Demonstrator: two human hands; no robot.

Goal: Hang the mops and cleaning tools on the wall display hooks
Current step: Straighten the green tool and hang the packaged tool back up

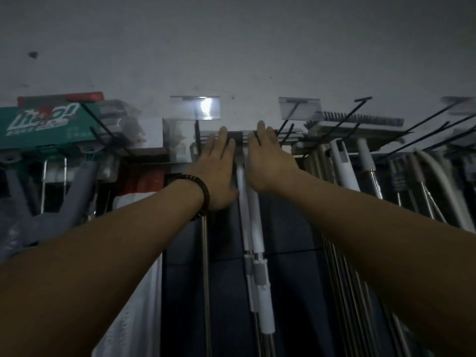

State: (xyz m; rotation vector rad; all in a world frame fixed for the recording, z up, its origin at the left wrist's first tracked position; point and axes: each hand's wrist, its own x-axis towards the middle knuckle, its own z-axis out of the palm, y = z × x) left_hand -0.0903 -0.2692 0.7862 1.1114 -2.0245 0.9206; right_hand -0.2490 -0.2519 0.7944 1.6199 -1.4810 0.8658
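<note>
Both arms reach up to the wall display. My left hand (217,163), with a dark bead bracelet at the wrist, lies with straight fingers on the flat head of a hanging mop (238,137). My right hand (268,158) rests beside it on the same head, fingers extended. Between the hands two white mop handles (253,228) hang straight down. A black wire hook (197,132) with a clear label holder (195,107) stands just left of my left hand. What the fingertips do behind the mop head is hidden.
Long black hooks (360,106) jut out at the right above several hanging mops and brushes (360,122). A green packaged tool (43,124) and grey handles (77,191) hang at the left. A thin metal pole (205,279) hangs below my left wrist.
</note>
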